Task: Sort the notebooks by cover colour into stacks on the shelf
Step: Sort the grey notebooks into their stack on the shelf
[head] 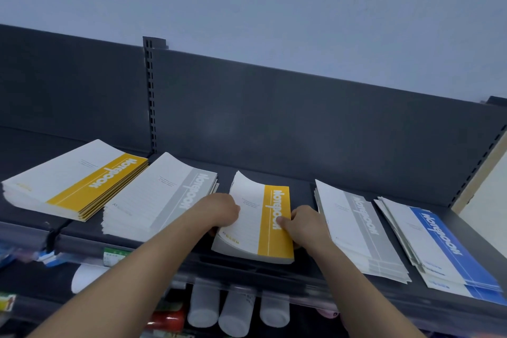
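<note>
A small pile of yellow-banded notebooks (256,223) lies in the middle of the dark shelf (301,186), its far corner curling up. My left hand (219,212) grips the pile's left edge, fingers curled under it. My right hand (303,225) holds the right edge, thumb pressed on the yellow band. To the far left sits a stack of yellow notebooks (74,181), then a grey-banded stack (159,197). Right of my hands lie another grey-banded stack (356,230) and a blue-banded stack (439,247).
The shelf's dark back panel (274,118) rises behind the stacks, with a slotted upright (150,96) at left. Below the shelf edge hang white cylindrical items (236,310) and coloured packets (164,318). A pale board (482,195) borders the shelf at right.
</note>
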{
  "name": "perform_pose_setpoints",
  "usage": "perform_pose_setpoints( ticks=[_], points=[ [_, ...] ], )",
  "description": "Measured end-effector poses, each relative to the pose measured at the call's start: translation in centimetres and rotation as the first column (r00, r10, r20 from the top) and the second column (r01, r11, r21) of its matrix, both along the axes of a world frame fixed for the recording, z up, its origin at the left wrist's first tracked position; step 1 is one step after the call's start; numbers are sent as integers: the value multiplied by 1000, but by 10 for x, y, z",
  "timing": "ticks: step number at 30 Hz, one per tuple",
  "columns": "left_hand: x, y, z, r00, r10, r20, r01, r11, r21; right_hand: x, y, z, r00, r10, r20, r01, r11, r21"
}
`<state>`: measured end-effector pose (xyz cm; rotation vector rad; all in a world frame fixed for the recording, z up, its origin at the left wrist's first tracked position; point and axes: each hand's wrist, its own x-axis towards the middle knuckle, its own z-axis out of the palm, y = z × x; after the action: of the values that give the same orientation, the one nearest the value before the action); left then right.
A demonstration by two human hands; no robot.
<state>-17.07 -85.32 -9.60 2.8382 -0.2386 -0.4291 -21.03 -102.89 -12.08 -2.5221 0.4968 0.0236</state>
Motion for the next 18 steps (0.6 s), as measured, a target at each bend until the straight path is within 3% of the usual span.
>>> perform_pose_setpoints(
  ticks=[6, 9, 14, 18],
  points=[
    [2, -1, -3, 998, -56, 23, 54, 995, 79, 0, 3, 2, 1000, -10, -3, 10, 999, -36],
    [4, 0, -5, 995, -56, 79, 49, 995, 90, -2, 7, 5, 999, 22, 38, -16, 990, -141],
    [-5, -23, 6, 909, -91, 407, 80, 996, 45, -9, -7, 21, 942, 31, 334, 44, 976, -214],
    [-14, -69, 16, 908, -176, 379, 214, 975, -61, -17, -59, 31, 936, -67, 347, 165, 950, -264]
  ],
)
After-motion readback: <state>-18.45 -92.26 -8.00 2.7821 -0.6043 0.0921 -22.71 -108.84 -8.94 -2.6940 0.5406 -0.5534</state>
